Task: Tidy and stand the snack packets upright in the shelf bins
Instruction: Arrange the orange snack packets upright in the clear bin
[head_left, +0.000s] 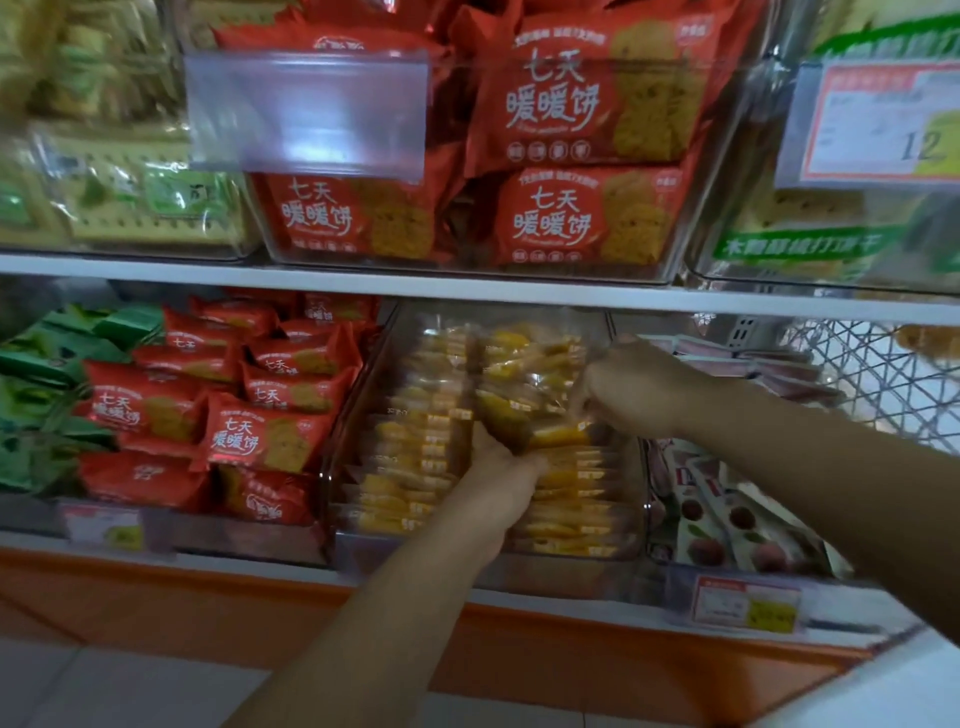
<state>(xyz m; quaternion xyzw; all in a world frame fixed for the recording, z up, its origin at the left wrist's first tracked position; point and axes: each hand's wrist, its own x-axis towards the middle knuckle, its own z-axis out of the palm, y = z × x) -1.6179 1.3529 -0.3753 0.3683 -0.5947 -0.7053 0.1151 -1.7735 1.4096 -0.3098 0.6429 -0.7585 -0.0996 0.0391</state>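
Your left forearm (363, 613) and right forearm (805, 457) are bare to the left hand (501, 480) and right hand (631, 387); white cloth (893, 686) shows at lower right.

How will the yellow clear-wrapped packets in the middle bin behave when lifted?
The yellow packets look light, since the left hand and right hand hold several together. Their glossy wrap is probably slippery. Thin and flat, they likely topple unless packed closely.

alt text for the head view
Two hands tidy yellow snack packets in a clear lower-shelf bin: the left hand grips a bunch, the right hand pinches packets farther back. Red packets lie piled to the left.
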